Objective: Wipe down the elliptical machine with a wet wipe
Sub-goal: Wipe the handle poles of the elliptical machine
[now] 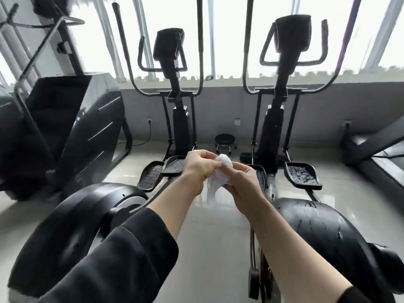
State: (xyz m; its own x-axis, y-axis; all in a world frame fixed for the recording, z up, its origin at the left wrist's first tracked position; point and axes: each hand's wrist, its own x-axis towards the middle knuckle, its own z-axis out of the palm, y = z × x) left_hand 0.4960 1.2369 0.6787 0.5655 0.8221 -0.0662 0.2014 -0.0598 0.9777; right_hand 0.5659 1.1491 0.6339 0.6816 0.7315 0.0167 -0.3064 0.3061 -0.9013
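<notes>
A white wet wipe (220, 172) is bunched between both my hands in the middle of the view, a loose tail hanging down below them. My left hand (200, 167) pinches its upper part with curled fingers. My right hand (242, 182) grips its lower part from the right. Two black elliptical machines stand ahead, one on the left (175, 101) and one on the right (282, 92). Their rear housings flank my forearms, the right one (323, 232) streaked with wet marks. The right machine's pedal (302, 174) also looks wet.
A large black machine (65, 127) stands at the left. A small black wheeled stool (225, 142) sits by the wall between the ellipticals. Another machine's base (376, 154) reaches in at the right. Pale glossy floor (214, 248) runs between the two ellipticals under my arms.
</notes>
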